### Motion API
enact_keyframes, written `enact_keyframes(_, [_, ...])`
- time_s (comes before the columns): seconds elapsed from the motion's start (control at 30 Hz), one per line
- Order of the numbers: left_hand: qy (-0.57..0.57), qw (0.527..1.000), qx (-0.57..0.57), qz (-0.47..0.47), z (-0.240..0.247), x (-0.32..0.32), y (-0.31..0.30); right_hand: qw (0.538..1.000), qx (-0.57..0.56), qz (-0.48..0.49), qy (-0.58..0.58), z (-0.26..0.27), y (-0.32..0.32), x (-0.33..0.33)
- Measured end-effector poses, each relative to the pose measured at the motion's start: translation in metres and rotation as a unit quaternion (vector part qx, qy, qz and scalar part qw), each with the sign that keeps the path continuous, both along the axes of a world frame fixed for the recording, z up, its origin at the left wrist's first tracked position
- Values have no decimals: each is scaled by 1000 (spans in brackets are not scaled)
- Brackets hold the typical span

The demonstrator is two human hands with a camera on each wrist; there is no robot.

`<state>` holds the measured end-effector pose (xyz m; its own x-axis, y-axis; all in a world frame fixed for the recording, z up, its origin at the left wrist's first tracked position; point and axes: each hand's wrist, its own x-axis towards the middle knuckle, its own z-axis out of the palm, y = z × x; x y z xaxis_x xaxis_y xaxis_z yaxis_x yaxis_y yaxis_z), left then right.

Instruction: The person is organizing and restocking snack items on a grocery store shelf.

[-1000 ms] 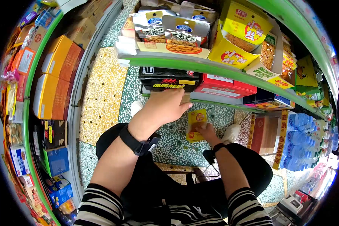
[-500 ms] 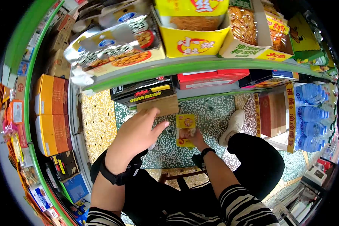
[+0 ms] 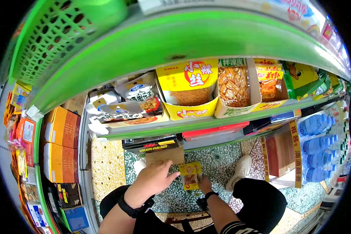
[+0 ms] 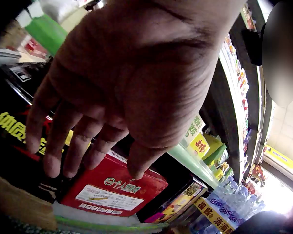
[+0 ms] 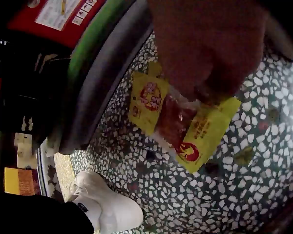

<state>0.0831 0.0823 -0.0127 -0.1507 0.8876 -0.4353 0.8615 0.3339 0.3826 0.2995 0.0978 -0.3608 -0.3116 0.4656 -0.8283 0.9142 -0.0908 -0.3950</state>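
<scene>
My right hand [image 3: 204, 185] pinches the edge of a yellow snack packet [image 3: 190, 177] with a clear middle, low over the speckled floor. In the right wrist view the fingers overlap the packet's [image 5: 149, 100] upper edge. My left hand [image 3: 152, 181] is nearest a black box [image 3: 150, 145] with yellow lettering, on the bottom shelf. A brown cardboard flap [image 3: 165, 156] hangs from that box's front, and the left fingers overlap its lower edge. In the left wrist view the left hand [image 4: 132, 83] has loosely bent, spread fingers before the black box and a red box [image 4: 115, 187], holding nothing.
Above, a green-edged shelf [image 3: 183, 126] carries open cartons of snack bags. A wide green shelf edge [image 3: 175, 50] and a green basket [image 3: 54, 35] hang over it. Bottled water [image 3: 316, 152] stands at right; orange boxes [image 3: 60, 144] stack at left. White shoes [image 3: 241, 169] flank the hands.
My left hand has drawn back from the black box, uncovering the cardboard flap. The right hand keeps the packet low. The head view has tilted up, bringing the upper shelf edge and basket in.
</scene>
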Motion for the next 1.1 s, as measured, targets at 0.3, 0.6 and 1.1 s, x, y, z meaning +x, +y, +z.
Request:
enact_keyframes(0.3, [-15,997,79,-23,8,4,1,967,235,-54,86,44,24,12])
enact_keyframes(0.6, [-45,989,141,-1,1,2,-1,739,368,-251,505,305,96,-49])
enact_keyframes(1.1, [-97,983,156,-4,3,-7,-14,689,596,-58,409,440,212,-99])
